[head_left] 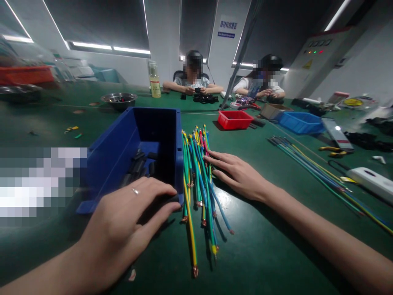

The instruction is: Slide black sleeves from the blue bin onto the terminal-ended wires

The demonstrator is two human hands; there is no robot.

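My left hand point(135, 221), with a ring on one finger, is at the front right corner of a blue plastic bin point(110, 151). Between its thumb and fingers is a dark piece that looks like a short black tube point(167, 199). Similar black pieces point(138, 162) lie inside the bin. Right beside the bin is a loose bundle of green, blue, yellow-green and red wires point(196, 180) with bare copper ends. My right hand point(238, 174) rests at the bundle's right side, fingers stretched out and their tips touching the wires.
More long wires point(319, 172) lie to the right, near a white power strip point(371, 182) and yellow-handled pliers point(333, 151). Ahead are a red tray point(235, 119), a blue tray point(301, 122), a metal bowl point(119, 100) and a bottle point(154, 82). Two people sit across the table.
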